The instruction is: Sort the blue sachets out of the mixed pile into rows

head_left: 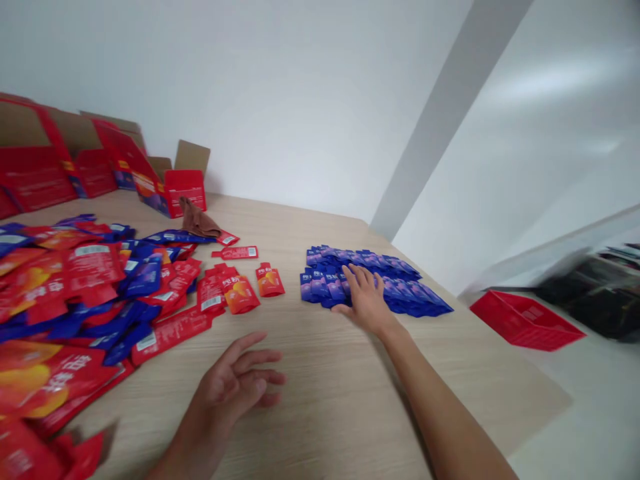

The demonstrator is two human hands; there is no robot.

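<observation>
While the right hand point(364, 297) lies over the near row of blue pouches point(413, 293) with its fingers spread, the left hand point(245, 377) hangs nearer the front of the desk point(320, 387), fingers loosely parted and holding nothing. Whether the right fingertips press on the pouches or hover just above them, I cannot tell.

The blue pouches lie overlapped in two rows beside the desk's right edge, toward its far right corner. A push toward that edge could send the end ones over, since they are close to it. Because each overlaps its neighbour, a sideways drag of the palm would likely skew several together, and a dipping wrist might catch those beneath.

On the left side, a mixed heap point(143, 277) of red and blue pouches spreads toward the front; being loosely piled, it could slide if the left forearm brushed it. Between heap and rows, a single red pouch point(271, 281) lies apart, where a careless left-hand sweep might knock it into the blue ones.
</observation>
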